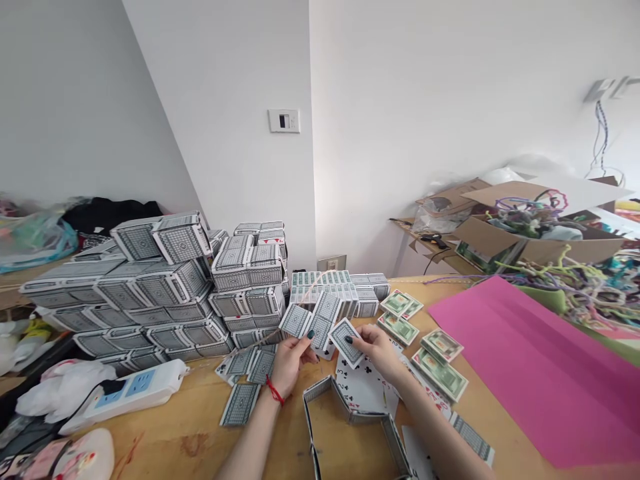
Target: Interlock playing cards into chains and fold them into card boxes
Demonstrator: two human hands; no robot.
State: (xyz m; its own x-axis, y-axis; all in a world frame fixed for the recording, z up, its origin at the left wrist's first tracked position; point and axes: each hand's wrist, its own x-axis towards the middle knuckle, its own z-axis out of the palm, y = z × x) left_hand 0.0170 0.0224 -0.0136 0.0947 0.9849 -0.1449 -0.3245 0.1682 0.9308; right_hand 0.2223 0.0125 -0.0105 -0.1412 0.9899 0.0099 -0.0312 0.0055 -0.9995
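My left hand [293, 363], with a red string on the wrist, pinches a few grey-backed playing cards [326, 313] that fan upward from the thumb. In my right hand [379, 350], a single playing card [345, 341] sits between thumb and fingers, its patterned back towards me. Its edge is close to the left hand's cards; whether they touch I cannot tell. Below the hands stands an open-topped frame of folded cards [357, 417]. Face-up cards [363, 387] lie behind it, partly under my right forearm. More loose cards [240, 404] lie beside my left wrist.
Tall stacks of card-built blocks [165, 287] rise at the left and centre back. A white power strip [135, 393] lies at left. Green banknote-patterned bundles [440, 373] sit right of my hand, before a pink sheet [540, 373]. A cardboard box [540, 250] holds colourful cords.
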